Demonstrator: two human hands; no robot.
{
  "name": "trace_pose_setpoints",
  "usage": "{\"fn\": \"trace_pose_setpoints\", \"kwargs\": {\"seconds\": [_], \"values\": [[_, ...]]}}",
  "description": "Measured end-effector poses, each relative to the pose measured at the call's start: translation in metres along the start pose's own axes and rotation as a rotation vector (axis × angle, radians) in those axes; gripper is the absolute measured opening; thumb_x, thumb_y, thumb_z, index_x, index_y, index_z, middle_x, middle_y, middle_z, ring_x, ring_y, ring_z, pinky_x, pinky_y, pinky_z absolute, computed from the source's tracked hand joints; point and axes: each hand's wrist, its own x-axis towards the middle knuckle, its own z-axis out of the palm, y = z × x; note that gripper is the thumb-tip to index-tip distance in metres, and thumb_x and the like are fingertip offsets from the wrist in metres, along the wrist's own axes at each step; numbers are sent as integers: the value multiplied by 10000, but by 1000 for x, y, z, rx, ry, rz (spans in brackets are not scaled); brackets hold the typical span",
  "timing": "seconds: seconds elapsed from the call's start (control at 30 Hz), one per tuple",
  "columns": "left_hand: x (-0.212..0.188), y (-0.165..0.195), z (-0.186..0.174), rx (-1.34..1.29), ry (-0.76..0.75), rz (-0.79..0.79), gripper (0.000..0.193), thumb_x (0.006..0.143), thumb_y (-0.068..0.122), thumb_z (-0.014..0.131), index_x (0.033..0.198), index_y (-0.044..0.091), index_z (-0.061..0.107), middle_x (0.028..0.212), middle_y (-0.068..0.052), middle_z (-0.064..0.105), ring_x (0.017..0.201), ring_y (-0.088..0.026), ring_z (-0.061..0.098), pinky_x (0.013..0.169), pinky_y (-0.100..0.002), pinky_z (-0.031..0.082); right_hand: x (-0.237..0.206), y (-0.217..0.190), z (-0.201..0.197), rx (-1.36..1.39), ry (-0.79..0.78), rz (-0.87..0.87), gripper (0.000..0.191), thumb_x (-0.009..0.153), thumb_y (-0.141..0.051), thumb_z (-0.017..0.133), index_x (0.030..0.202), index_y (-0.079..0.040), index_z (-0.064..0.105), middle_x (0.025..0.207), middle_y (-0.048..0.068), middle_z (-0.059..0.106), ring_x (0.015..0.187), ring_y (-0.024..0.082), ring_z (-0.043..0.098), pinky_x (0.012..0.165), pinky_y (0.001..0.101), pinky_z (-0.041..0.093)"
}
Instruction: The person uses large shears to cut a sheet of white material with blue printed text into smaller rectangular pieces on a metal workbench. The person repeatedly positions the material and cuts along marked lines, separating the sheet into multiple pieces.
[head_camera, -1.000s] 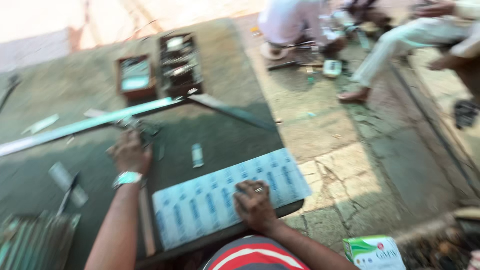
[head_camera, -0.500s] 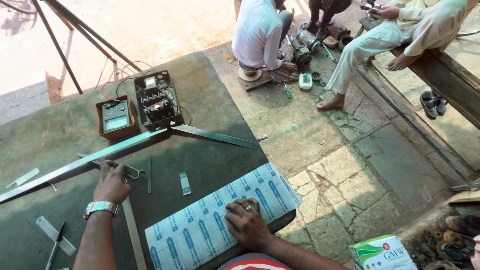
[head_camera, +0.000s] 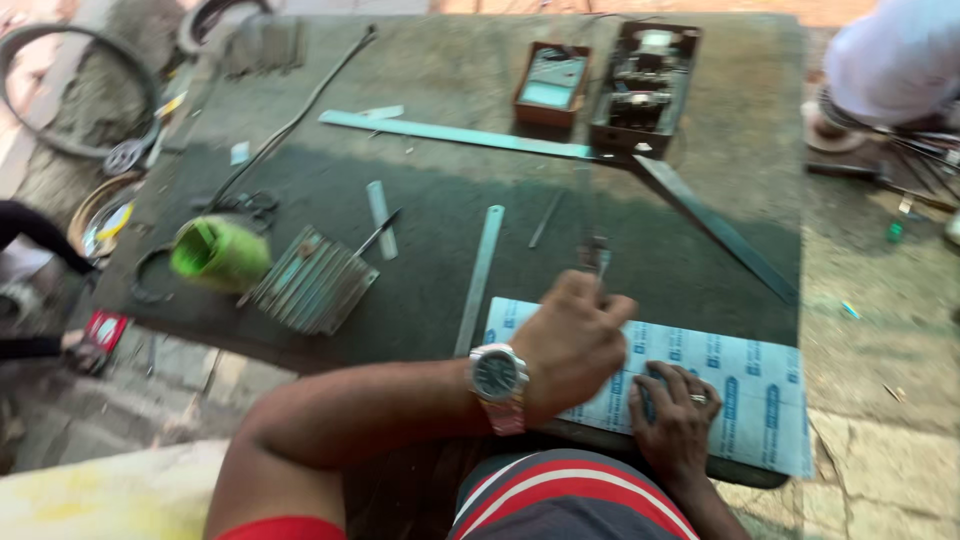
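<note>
on white sheet (head_camera: 740, 375) | left grip (head_camera: 575, 340) pinches tool (head_camera: 595, 255) | right hand (head_camera: 675, 420) flat

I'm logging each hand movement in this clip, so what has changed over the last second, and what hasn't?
The left hand, with its wristwatch, has come back from near the long metal strip to the printed sheet, gripping a small metal tool. The right hand stays pressed flat on the sheet. The two electrical boxes and the strip stay put on the table.
</note>
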Motion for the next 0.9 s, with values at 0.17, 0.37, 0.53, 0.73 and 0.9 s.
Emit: {"fn": "trace_pose_setpoints", "kwargs": {"seconds": [0.17,0.37,0.53,0.73,0.9], "values": [[6,50,-49,221,-135,237,333,891,336,673,1111,86,674,941,-36,613,806,-199,571,807,-413,424,46,-81,-57,197,185,343,122,872,-205,621,861,-90,661,1081,73,716,1033,205,656,878,388,427],[1,71,-46,501,-140,528,152,793,-7,767,929,21,706,919,-167,673,678,-204,600,557,-354,369,110,-233,-143,693,734,1498,162,835,-125,608,684,-68,597,886,62,773,787,147,766,614,270,586],[13,104,14,677,-13,46,244,817,86,652,1033,-19,697,956,-151,710,814,-197,668,674,-325,514,133,-268,-186,874,898,1479,194,774,-28,527,581,-45,502,811,166,795,710,206,805,566,283,646],[16,126,51,728,-45,-291,320,914,140,636,1186,-27,618,1100,-187,650,973,-275,655,792,-389,566,80,-224,-135,966,843,1429,105,775,15,474,672,16,489,903,190,799,799,272,815,647,328,664],[-4,91,56,27,95,196,231,887,267,657,1005,83,731,1080,-63,618,944,-253,597,824,-404,485,37,-79,-43,372,264,335,149,832,-97,558,942,4,557,1018,224,735,946,360,722,823,426,576]]}}
